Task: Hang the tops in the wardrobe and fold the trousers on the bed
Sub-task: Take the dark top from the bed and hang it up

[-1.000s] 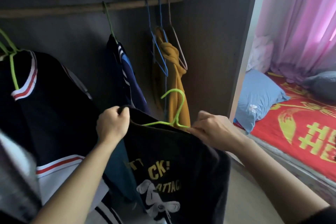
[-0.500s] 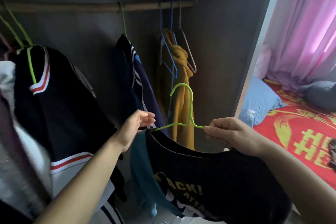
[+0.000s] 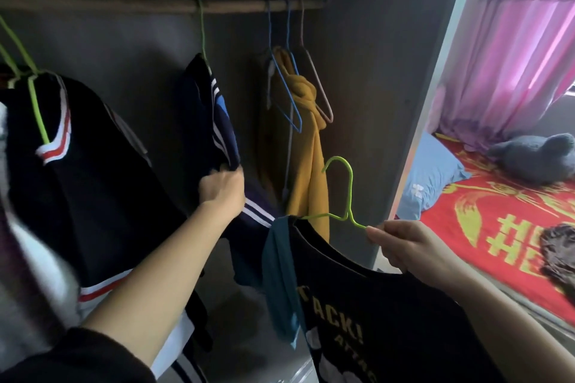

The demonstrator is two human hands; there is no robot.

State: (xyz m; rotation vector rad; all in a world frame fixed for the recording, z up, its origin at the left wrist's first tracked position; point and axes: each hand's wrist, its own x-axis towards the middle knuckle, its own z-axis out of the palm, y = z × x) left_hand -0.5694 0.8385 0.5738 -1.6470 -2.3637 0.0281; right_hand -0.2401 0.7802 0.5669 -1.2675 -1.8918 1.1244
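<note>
A black printed T-shirt [image 3: 389, 320] with yellow lettering hangs on a green wire hanger [image 3: 347, 196], held well below the wooden rail [image 3: 140, 6]. My right hand [image 3: 404, 246] pinches the hanger's right shoulder and carries the shirt. My left hand [image 3: 222, 188] grips the sleeve of a navy striped top [image 3: 211, 121] that hangs from the rail on a green hanger. A mustard hoodie [image 3: 303, 146] hangs further right among blue and pink hangers. A black top with red and white trim [image 3: 77, 165] hangs at the left.
The wardrobe's dark side panel [image 3: 389, 102] stands right of the rail. Beyond it lies the bed with a red printed cover [image 3: 497, 227], a blue pillow [image 3: 432, 171], a grey plush toy [image 3: 535, 158] and a dark garment [image 3: 560, 249]. Pink curtains [image 3: 513, 40] hang behind.
My left hand let go of the black T-shirt and moved up-left to grip the navy striped top. My right hand now carries the hanger alone, slightly further right.
</note>
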